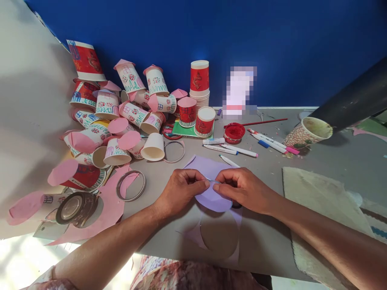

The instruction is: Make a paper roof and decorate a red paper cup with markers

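A round piece of purple paper [213, 202] is pinched at its far edge between the thumb and fingers of my left hand [180, 190]. My right hand [246, 188] grips the same edge just beside it, so the two thumbs nearly meet. Under both hands lies a purple paper sheet [201, 162], with a large round hole cut out toward the table's front edge. Something dark, only partly visible, shows beneath my right palm. Beyond the hands lie white markers [240, 150], a glue stick [213, 141] and an open red pot [234, 133].
Several decorated paper cups with pink paper tops [133, 112] crowd the left side, near tape rolls [131, 185] and a pink paper scrap [113, 201]. A cup stack [200, 82] stands at the back. To the right are a tilted patterned cup [308, 133] and a pale cloth [320, 201].
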Available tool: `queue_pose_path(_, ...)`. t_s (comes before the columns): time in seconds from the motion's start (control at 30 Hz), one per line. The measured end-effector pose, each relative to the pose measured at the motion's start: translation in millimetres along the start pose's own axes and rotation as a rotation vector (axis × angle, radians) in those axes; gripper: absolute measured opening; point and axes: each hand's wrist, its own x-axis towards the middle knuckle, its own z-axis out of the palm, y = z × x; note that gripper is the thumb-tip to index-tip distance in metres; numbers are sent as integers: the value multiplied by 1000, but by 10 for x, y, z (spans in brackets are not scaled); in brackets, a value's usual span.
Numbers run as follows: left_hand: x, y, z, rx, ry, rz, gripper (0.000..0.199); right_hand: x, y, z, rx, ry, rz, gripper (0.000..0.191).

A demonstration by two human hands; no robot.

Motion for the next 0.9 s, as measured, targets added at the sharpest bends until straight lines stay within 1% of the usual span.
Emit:
queue_pose_path(0.2, -12, -6, -3, 27, -27, 40, 25, -1, -44, 6, -42, 21, -20, 24)
queue_pose_path(0.3, -13, -2, -7, 84, -47, 65, 26, 0, -65, 20, -55, 30, -21, 25)
queue_pose_path(0.47, -17, 15, -18, 147, -49, 65, 27, 4, -63, 39, -55, 41, -35, 25)
queue_pose_path(0.6, -14, 19, -42, 104, -91, 58, 25, 9, -41, 37, -63, 70, -59, 25)
queue_pose_path(0.73, -2, -8, -76, 17, -156, -9, 32, 11, -30, 33, -50, 144, -79, 25)
queue_pose_path(0.8, 6, -35, -91, 33, -139, -16, 31, 11, -27, 26, -24, 166, -76, 23)
queue_pose_path(0.9, 23, -96, -105, 122, -43, 41, 27, 27, -13, -3, 33, 154, -51, 20)
